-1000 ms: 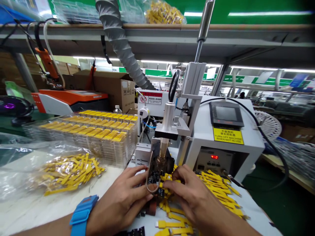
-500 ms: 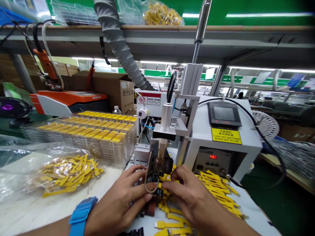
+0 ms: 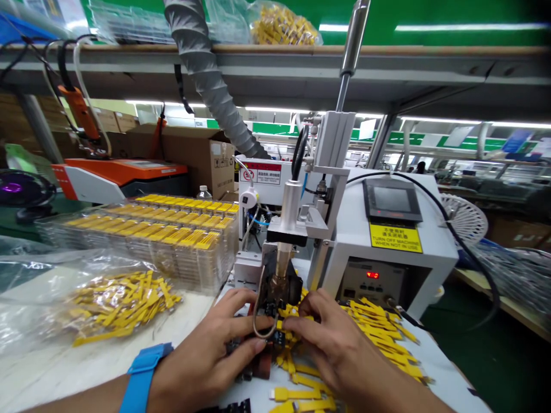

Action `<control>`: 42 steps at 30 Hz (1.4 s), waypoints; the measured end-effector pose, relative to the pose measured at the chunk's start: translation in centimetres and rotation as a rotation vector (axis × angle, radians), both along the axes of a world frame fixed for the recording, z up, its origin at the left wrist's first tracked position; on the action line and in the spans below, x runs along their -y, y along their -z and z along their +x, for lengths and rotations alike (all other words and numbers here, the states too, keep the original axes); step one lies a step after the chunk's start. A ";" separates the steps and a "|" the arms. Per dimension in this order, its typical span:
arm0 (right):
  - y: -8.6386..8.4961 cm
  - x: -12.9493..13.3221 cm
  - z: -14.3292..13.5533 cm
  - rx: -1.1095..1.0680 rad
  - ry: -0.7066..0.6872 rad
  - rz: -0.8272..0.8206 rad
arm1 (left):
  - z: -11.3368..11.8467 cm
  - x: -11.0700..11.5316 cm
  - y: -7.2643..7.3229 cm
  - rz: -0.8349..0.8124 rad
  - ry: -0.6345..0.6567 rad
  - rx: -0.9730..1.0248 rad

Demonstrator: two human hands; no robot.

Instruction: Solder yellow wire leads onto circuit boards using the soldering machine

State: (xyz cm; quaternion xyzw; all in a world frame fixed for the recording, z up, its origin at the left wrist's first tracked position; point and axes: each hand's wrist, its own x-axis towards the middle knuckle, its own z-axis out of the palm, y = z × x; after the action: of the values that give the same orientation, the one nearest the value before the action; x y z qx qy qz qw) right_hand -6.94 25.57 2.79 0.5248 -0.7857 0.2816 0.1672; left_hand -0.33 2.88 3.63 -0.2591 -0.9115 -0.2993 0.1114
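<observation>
Under the metal head [image 3: 283, 261] of a bench machine, both hands meet at a small dark fixture [image 3: 272, 310]. My left hand [image 3: 215, 344], with a blue wristband [image 3: 144, 370], has its index finger and thumb at the fixture's left side, by a bent thin tube. My right hand [image 3: 331, 335] is closed, thumb and index finger pinched on a small yellow connector piece [image 3: 282, 325] at the fixture. What the left fingertips touch is too small to make out. Loose yellow pieces [image 3: 383, 338] lie below and right of my right hand.
Left stand stacked clear trays [image 3: 202, 269] of yellow pieces and a plastic bag [image 3: 116, 304] of more. The white machine housing [image 3: 344, 229] with its screen rises at the right. A grey hose [image 3: 206, 74] hangs from above. Black pieces [image 3: 235, 406] lie at the front edge.
My left hand has shifted slightly, its upper fingers drawn a little to the left. My right hand holds almost the same position.
</observation>
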 end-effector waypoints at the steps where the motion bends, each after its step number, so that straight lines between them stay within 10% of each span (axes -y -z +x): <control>1: 0.0 0.0 0.0 -0.001 0.001 0.000 | 0.0 0.0 -0.1 0.018 0.004 0.015; 16: 0.0 0.0 -0.1 -0.077 -0.008 -0.014 | -0.4 0.9 2.0 -0.040 -0.074 -0.234; 42: 0.2 0.0 -0.2 -0.076 0.006 0.041 | -0.4 0.6 1.1 -0.080 -0.094 -0.228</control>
State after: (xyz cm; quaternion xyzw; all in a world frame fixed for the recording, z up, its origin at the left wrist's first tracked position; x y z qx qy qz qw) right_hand -7.18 25.61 2.60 0.5360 -0.7861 0.2448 0.1868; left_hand -0.76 2.23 2.52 -0.2529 -0.9153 -0.2256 0.2177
